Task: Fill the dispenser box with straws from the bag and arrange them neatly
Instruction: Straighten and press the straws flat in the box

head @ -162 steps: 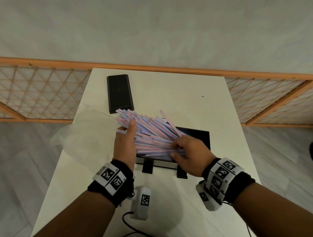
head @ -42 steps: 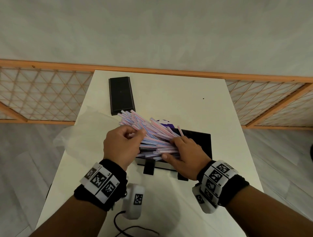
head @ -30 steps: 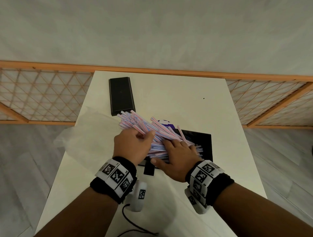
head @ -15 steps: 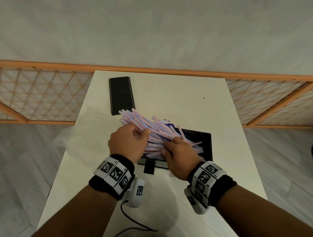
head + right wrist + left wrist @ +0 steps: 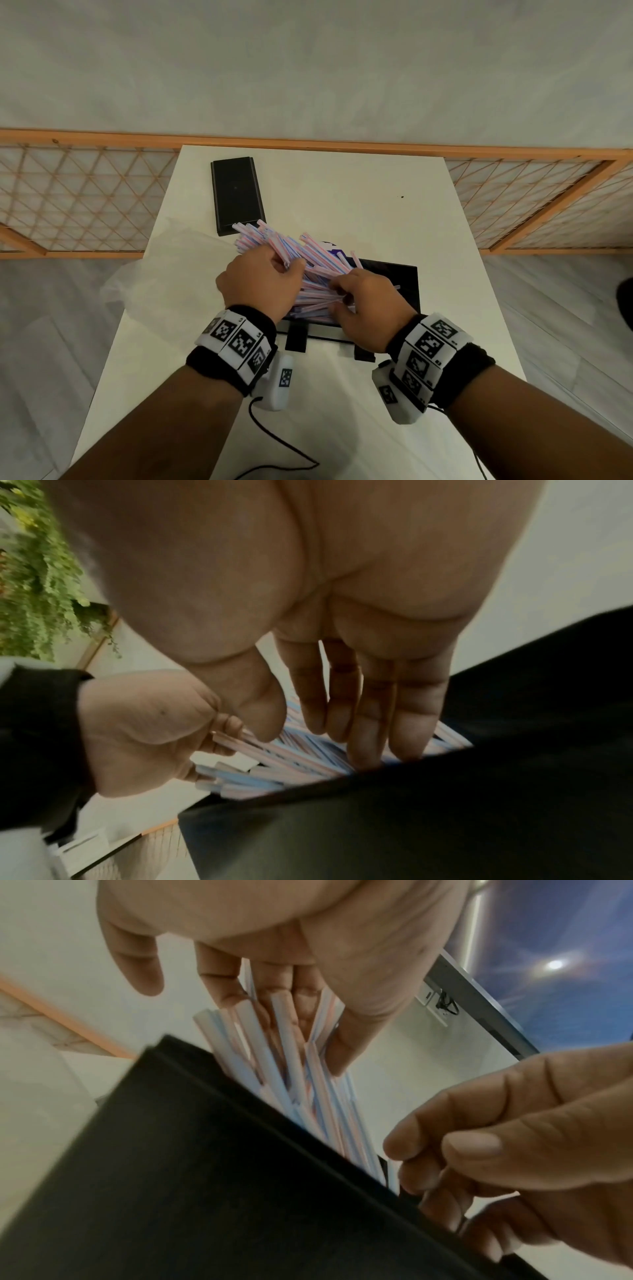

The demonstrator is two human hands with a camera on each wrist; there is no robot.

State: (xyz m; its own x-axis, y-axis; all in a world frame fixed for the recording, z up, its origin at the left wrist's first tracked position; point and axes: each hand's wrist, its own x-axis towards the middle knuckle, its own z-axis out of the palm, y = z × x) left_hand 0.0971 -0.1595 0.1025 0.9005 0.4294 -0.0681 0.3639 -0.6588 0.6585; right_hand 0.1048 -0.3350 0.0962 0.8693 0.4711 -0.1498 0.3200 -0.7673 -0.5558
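A thick bundle of pink-and-blue striped straws (image 5: 291, 250) lies slanted over the open black dispenser box (image 5: 404, 287), its right ends down inside and its left ends sticking out past the box. My left hand (image 5: 287, 267) grips the bundle's left part, with straws (image 5: 274, 1056) running between the curled fingers. My right hand (image 5: 337, 294) pinches the near straws at the box's front wall (image 5: 205, 1177). In the right wrist view its fingertips (image 5: 363, 753) touch the straws (image 5: 301, 753) just above the box rim.
The box's black lid (image 5: 236, 195) lies flat at the table's back left. A crumpled clear plastic bag (image 5: 161, 277) sits left of the box, overhanging the table's left edge. A black cable (image 5: 284, 445) trails near the table's front. A wooden lattice rail (image 5: 85, 202) runs behind the table.
The bundle has sunk from a fan on top of the box to a slant with its right ends inside. Both hands have drawn closer together on it.
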